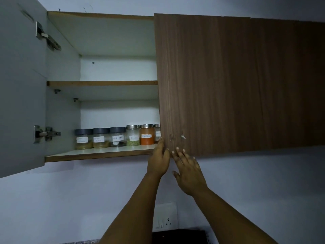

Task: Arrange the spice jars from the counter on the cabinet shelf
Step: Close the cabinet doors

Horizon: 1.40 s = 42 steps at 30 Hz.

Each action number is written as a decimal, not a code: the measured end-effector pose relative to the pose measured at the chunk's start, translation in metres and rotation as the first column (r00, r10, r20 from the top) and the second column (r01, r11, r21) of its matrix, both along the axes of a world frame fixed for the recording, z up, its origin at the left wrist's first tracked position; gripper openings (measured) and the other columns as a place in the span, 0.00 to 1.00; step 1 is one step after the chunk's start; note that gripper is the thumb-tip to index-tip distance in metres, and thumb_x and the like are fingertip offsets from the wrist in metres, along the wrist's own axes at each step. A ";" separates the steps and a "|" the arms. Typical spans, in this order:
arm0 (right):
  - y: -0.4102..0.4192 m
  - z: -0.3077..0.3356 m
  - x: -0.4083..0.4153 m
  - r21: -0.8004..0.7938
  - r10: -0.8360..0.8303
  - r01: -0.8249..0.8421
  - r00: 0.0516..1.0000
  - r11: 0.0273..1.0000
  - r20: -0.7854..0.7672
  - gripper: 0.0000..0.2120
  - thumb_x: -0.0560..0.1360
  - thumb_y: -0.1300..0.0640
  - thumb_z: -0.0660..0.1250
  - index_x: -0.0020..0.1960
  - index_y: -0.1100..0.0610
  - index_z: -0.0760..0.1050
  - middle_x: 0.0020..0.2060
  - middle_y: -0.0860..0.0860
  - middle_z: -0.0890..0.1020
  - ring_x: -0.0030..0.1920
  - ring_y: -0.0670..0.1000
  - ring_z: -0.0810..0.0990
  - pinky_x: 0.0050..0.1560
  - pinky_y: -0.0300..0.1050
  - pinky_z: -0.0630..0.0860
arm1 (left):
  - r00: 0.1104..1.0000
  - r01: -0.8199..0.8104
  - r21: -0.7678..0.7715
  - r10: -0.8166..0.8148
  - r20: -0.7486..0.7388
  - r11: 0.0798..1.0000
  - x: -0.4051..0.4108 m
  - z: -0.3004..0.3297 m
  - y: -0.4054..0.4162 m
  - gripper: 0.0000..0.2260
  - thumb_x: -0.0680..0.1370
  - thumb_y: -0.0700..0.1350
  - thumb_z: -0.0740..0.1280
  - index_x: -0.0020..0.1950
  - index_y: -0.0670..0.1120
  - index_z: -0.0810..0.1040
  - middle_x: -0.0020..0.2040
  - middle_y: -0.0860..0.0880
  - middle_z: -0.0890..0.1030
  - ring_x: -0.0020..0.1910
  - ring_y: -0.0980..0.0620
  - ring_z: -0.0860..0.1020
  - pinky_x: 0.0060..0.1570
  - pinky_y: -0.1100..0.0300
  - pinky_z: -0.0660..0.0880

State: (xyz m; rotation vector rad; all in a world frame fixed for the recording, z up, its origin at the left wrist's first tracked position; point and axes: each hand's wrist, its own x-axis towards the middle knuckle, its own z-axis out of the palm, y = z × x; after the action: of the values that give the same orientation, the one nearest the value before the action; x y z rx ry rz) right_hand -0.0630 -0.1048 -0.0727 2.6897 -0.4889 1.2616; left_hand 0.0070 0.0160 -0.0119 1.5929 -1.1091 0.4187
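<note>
- Six jars [116, 138] stand in a row on the lower shelf [98, 153], up and to the left of both hands: three with dark lids, then three with steel lids, the last [157, 132] half hidden behind the right door [228, 81].
- Judged from this, the arranging looks nearly or fully done; whether more jars sit behind that door, or wait on the worktop, cannot be told, as the worktop is out of view.
- Left hand [159, 161]: empty, fingers curled round the right door's lower left edge.
- Right hand [189, 170]: empty, open, fingertips spread flat on the door face just beside the left hand.
- The upper shelf [102, 83] shows no jars.
- The left door [19, 88] hangs wide open, far left.
</note>
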 end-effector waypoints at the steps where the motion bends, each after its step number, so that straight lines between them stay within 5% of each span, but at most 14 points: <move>1: -0.003 -0.001 0.000 -0.019 -0.003 0.003 1.000 1.000 0.002 0.36 0.80 0.43 0.55 0.78 0.45 0.35 0.77 0.42 0.38 0.78 0.48 0.41 0.75 0.53 0.46 | 0.998 -0.024 0.006 0.024 0.056 1.000 0.002 -0.004 -0.001 0.25 0.83 0.42 0.57 0.79 0.45 0.56 0.78 0.46 0.62 0.76 0.48 0.63 0.72 0.54 0.63; 8: -0.005 -0.002 0.002 -0.045 -0.094 0.090 0.991 0.995 -0.095 0.43 0.78 0.42 0.59 0.75 0.45 0.27 0.74 0.44 0.29 0.77 0.49 0.35 0.75 0.59 0.44 | 0.983 -0.050 0.103 0.030 0.182 0.993 0.009 -0.017 0.002 0.28 0.83 0.48 0.58 0.80 0.44 0.51 0.79 0.46 0.58 0.77 0.49 0.60 0.74 0.58 0.59; 12: 0.020 0.011 -0.017 -0.068 -0.134 0.125 0.977 0.990 -0.168 0.43 0.77 0.41 0.61 0.78 0.45 0.35 0.77 0.50 0.34 0.78 0.54 0.38 0.73 0.63 0.38 | 0.971 -0.125 0.216 0.074 0.229 0.969 -0.002 -0.028 0.030 0.29 0.83 0.53 0.56 0.80 0.47 0.48 0.80 0.48 0.56 0.78 0.51 0.56 0.75 0.57 0.57; 19: 0.115 0.016 -0.064 -0.105 -0.081 0.088 0.995 0.991 0.062 0.37 0.77 0.41 0.59 0.79 0.44 0.44 0.74 0.50 0.28 0.77 0.56 0.34 0.72 0.64 0.37 | 0.820 -0.401 -0.007 0.363 0.443 0.916 -0.071 -0.078 0.118 0.25 0.82 0.50 0.60 0.77 0.44 0.62 0.76 0.47 0.65 0.76 0.46 0.62 0.75 0.50 0.53; 24: 0.200 0.013 -0.119 -0.110 -0.017 0.029 0.994 0.993 0.105 0.35 0.78 0.41 0.58 0.79 0.44 0.46 0.78 0.53 0.36 0.78 0.57 0.38 0.72 0.65 0.38 | 0.805 -0.494 -0.067 0.485 0.342 0.867 -0.122 -0.074 0.205 0.26 0.82 0.49 0.59 0.78 0.43 0.59 0.78 0.46 0.60 0.79 0.44 0.53 0.76 0.45 0.53; 35: 0.409 0.016 -0.185 -0.086 0.253 -0.243 0.958 0.966 0.137 0.31 0.79 0.44 0.57 0.78 0.43 0.49 0.79 0.52 0.43 0.78 0.57 0.41 0.73 0.65 0.40 | 0.774 -0.531 -0.198 0.566 0.284 0.824 -0.219 -0.077 0.403 0.25 0.80 0.44 0.62 0.77 0.44 0.63 0.77 0.47 0.64 0.78 0.46 0.54 0.76 0.50 0.52; 42: 0.536 0.050 -0.158 -0.084 0.566 -0.560 0.807 0.824 0.167 0.32 0.79 0.43 0.57 0.78 0.42 0.47 0.78 0.48 0.46 0.78 0.54 0.49 0.73 0.59 0.52 | 0.746 -0.556 -0.359 0.641 0.183 0.750 -0.196 -0.039 0.529 0.27 0.79 0.39 0.63 0.78 0.42 0.60 0.78 0.45 0.62 0.78 0.49 0.58 0.76 0.53 0.56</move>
State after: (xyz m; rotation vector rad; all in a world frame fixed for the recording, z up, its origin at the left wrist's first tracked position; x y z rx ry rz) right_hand -0.2205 0.4309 -0.0222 2.8019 0.3611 1.6432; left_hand -0.1894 0.5454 -0.0506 1.6347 -0.6621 1.2398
